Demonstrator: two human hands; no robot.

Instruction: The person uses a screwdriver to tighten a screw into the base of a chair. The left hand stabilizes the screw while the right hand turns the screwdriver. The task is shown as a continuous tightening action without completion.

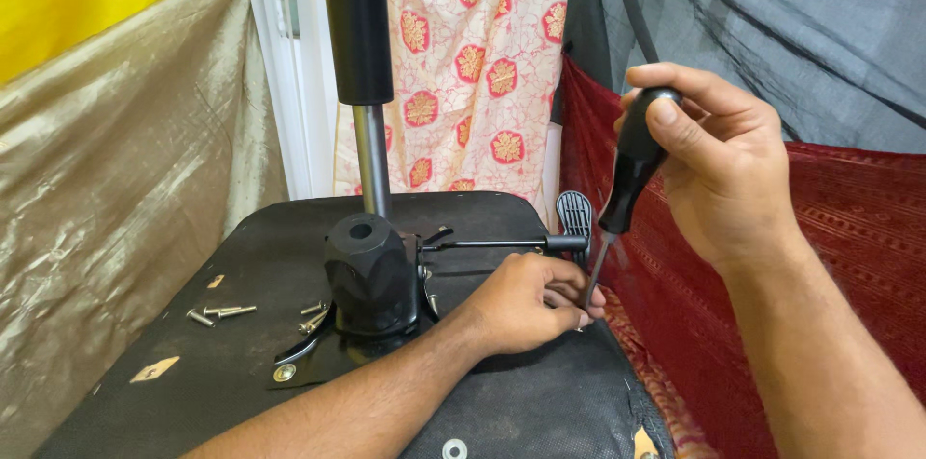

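Black screwdriver (pixel 632 165) in right hand (pixel 723 170); four loose screws (pixel 220 312).

Right hand (pixel 719 170) grips black-handled screwdriver (pixel 632 165), tip down beside left hand (pixel 531 305). Left fingers (pixel 579 297) pinch at tip, on upturned black chair seat (pixel 241 343). Loose screws (pixel 220 312) lie near black mechanism (pixel 371 276).

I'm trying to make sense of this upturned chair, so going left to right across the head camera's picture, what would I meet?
Gold cloth → loose screws → black mechanism block → left hand → screwdriver → right hand → red cloth.
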